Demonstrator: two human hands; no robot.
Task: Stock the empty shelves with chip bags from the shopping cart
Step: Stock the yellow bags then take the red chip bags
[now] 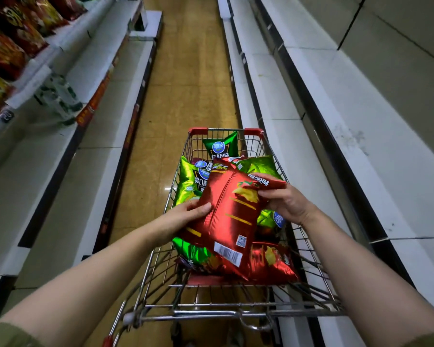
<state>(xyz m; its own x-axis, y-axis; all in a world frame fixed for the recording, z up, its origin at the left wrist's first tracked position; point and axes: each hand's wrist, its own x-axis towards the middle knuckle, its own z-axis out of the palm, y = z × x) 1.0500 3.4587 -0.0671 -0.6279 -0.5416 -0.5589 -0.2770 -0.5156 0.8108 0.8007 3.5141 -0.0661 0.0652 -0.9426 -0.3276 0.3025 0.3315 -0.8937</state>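
Note:
A wire shopping cart point(283, 176) stands in the aisle below me, holding several green and red chip bags. Over it I hold a red chip bag point(227, 216), back side up with its barcode showing. My left hand point(185, 216) grips the bag's left edge, thumb on top. My right hand point(286, 201) grips its upper right part, fingers curled over the edge. A green chip bag point(221, 146) stands at the cart's far end, another green bag point(189, 181) lies at the left, and a red bag point(273, 264) lies near me.
White bare shelves point(361, 151) run along the right of the aisle. On the left, lower white shelves point(60, 159) and an upper shelf with several red and orange snack bags point(8, 46). The tan floor point(193, 71) stretches ahead of the cart.

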